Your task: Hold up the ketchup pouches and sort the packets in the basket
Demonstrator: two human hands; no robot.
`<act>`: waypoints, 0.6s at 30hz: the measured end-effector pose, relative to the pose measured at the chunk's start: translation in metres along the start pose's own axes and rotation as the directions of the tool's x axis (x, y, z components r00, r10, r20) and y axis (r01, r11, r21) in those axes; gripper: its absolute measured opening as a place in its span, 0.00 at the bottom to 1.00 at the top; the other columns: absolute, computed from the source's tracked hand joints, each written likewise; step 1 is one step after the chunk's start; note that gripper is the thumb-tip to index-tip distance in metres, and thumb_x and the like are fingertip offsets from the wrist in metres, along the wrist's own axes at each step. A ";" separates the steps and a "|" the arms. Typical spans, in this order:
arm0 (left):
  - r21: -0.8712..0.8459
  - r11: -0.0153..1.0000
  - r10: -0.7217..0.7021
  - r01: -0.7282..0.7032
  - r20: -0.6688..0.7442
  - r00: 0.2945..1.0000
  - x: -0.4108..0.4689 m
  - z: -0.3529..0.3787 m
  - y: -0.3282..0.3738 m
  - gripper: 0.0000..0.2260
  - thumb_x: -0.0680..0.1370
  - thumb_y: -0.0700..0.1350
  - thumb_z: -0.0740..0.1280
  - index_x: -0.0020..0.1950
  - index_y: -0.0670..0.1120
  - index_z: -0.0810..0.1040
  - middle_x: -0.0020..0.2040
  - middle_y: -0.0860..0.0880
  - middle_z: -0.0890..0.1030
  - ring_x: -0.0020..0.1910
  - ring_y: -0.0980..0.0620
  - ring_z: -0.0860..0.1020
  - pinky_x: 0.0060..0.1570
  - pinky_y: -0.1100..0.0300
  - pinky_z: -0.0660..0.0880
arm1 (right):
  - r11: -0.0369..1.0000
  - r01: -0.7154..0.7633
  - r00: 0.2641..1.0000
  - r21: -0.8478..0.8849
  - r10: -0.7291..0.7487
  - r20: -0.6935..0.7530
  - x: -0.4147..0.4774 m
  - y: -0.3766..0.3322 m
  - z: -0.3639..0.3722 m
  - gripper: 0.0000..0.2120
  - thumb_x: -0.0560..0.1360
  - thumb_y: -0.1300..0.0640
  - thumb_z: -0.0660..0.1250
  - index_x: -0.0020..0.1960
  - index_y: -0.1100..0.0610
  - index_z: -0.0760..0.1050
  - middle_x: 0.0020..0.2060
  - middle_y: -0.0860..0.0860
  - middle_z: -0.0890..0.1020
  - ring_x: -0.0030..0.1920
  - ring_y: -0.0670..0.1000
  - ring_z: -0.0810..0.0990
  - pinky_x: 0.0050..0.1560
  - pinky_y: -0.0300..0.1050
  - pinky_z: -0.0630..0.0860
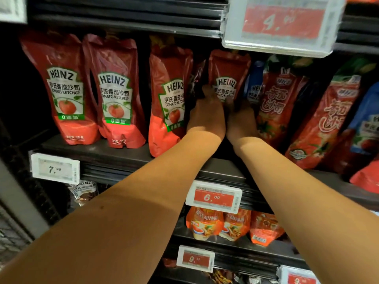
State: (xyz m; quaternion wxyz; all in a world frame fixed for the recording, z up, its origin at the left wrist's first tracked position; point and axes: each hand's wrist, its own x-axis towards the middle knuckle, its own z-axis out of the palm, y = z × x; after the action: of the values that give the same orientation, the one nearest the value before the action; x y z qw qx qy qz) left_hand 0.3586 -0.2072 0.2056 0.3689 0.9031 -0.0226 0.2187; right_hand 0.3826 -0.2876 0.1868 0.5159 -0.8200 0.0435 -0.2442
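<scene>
Head view, straight at a shop shelf (114,154) of ketchup pouches. Both arms stretched in, hands side by side at the fourth Heinz pouch (227,74) in the row. Left hand (207,117) up against that pouch's lower left, fingers reaching forward between it and a dark packet (198,78) beside it; whether curled round the pouch or merely pressing, cannot tell, since the fingertips vanish into shadow. Right hand (242,121) low at the pouch's base on the right, fingers hidden behind the knuckles, so grip unclear there too. Pouch itself upright, set further back than its three neighbours (114,93) to the left, wedged between the dark packet and a blue-topped pouch (254,83). Red pouches of another brand (274,103) leaning just right of that. Price tags (214,196) clipped along the shelf edges, more sauce packs (207,223) on the shelf below.

Looks like the straightening or pulling-forward stage, pouch not yet level with the front row. Next move probably calls for a firm hold on both sides and a steady draw forward, without toppling the leaning packs alongside.
</scene>
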 end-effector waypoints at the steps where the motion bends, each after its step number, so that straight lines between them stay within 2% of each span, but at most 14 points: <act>1: 0.005 1.000 0.008 -0.008 -0.003 1.000 0.000 0.001 0.000 0.17 0.84 0.45 0.55 0.72 0.42 0.59 0.62 0.36 0.77 0.61 0.32 0.76 0.57 0.45 0.72 | 1.000 0.005 1.000 0.003 -0.005 0.003 0.000 -0.001 -0.001 0.21 0.83 0.49 0.59 0.73 0.58 0.68 0.68 0.57 0.76 0.67 0.58 0.75 0.67 0.50 0.70; 5: 0.018 0.999 0.030 -0.030 -0.039 0.999 0.001 0.007 -0.005 0.18 0.84 0.43 0.57 0.73 0.41 0.58 0.63 0.36 0.77 0.61 0.34 0.77 0.59 0.45 0.72 | 0.999 0.023 0.999 0.045 -0.025 0.043 -0.001 0.001 -0.002 0.20 0.81 0.56 0.65 0.72 0.58 0.70 0.66 0.55 0.78 0.66 0.55 0.77 0.67 0.47 0.73; 11: -0.051 0.999 0.013 -0.012 0.016 1.000 0.004 0.011 -0.011 0.21 0.84 0.44 0.58 0.74 0.40 0.58 0.66 0.35 0.75 0.64 0.36 0.75 0.62 0.48 0.70 | 1.000 0.006 1.000 0.024 -0.006 0.012 0.000 -0.002 0.001 0.23 0.79 0.57 0.67 0.73 0.57 0.69 0.66 0.54 0.78 0.66 0.54 0.77 0.67 0.49 0.73; 13: -0.066 0.998 -0.019 0.023 0.070 0.997 0.004 0.008 -0.012 0.23 0.84 0.45 0.58 0.77 0.40 0.56 0.72 0.36 0.70 0.70 0.39 0.70 0.68 0.51 0.65 | 1.000 0.012 1.000 0.020 -0.012 0.012 -0.004 -0.003 0.001 0.24 0.79 0.56 0.67 0.73 0.57 0.69 0.67 0.54 0.78 0.67 0.54 0.76 0.68 0.49 0.72; 15: -0.033 0.999 -0.033 0.038 0.121 0.992 -0.004 0.003 -0.011 0.29 0.84 0.46 0.58 0.80 0.41 0.48 0.77 0.38 0.61 0.76 0.41 0.63 0.73 0.54 0.58 | 1.000 0.010 1.000 -0.005 -0.010 0.016 -0.008 -0.004 0.000 0.24 0.79 0.54 0.68 0.73 0.58 0.68 0.67 0.55 0.78 0.67 0.55 0.76 0.68 0.48 0.71; 17: -0.030 0.999 -0.020 0.024 0.138 0.990 -0.023 -0.004 -0.012 0.33 0.84 0.45 0.59 0.81 0.42 0.42 0.80 0.39 0.53 0.78 0.43 0.57 0.73 0.61 0.52 | 0.999 0.005 1.000 -0.045 -0.005 -0.011 -0.012 -0.004 -0.001 0.26 0.78 0.52 0.69 0.72 0.59 0.69 0.66 0.56 0.78 0.66 0.57 0.76 0.66 0.47 0.72; 18: -0.045 0.999 0.023 -0.018 0.126 0.992 -0.038 -0.007 -0.015 0.35 0.82 0.43 0.61 0.81 0.43 0.42 0.80 0.40 0.53 0.78 0.44 0.57 0.69 0.68 0.50 | 0.999 -0.006 1.000 -0.047 0.005 -0.023 -0.014 -0.004 -0.002 0.27 0.77 0.51 0.70 0.73 0.58 0.68 0.66 0.56 0.78 0.66 0.57 0.77 0.65 0.47 0.72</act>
State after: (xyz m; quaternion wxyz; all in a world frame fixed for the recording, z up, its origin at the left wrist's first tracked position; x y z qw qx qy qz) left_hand 0.3241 -0.1961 0.1847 0.3842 0.9065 -0.0601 0.1642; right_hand 0.3688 -0.2828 0.1858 0.4967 -0.8289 0.0573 -0.2511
